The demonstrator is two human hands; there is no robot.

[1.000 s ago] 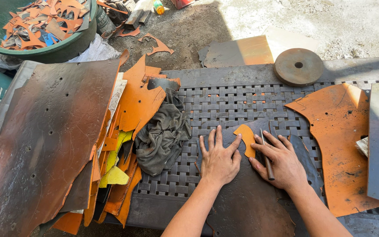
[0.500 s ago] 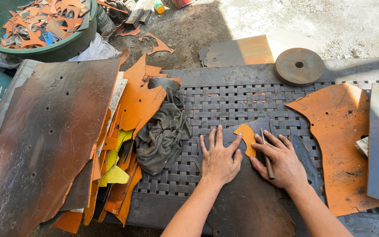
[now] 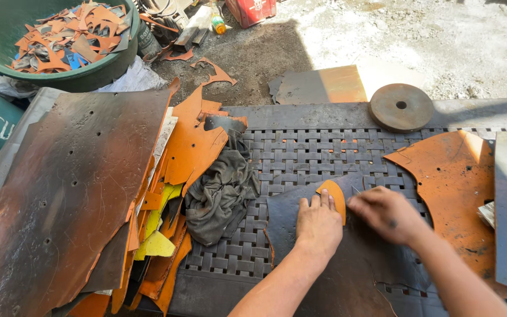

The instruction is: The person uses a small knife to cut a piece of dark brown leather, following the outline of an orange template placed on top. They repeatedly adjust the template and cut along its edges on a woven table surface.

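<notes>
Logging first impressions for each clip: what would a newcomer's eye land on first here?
Most striking are the two bare hands at centre bottom: the left hand presses a small orange curved template flat on a dark leather sheet, while the right hand works at its edge with a thin tool. A large scorched brown leather hide fills the left, and a green round tub of orange leather scraps sits top left.

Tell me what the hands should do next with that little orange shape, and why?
Probably draw the thin tool in the right hand on along the curved edge of the small orange template. The left hand presses that template flat on the dark leather sheet, and the tool's tip sits right at its edge, so tracing round it looks like the natural move.
</notes>
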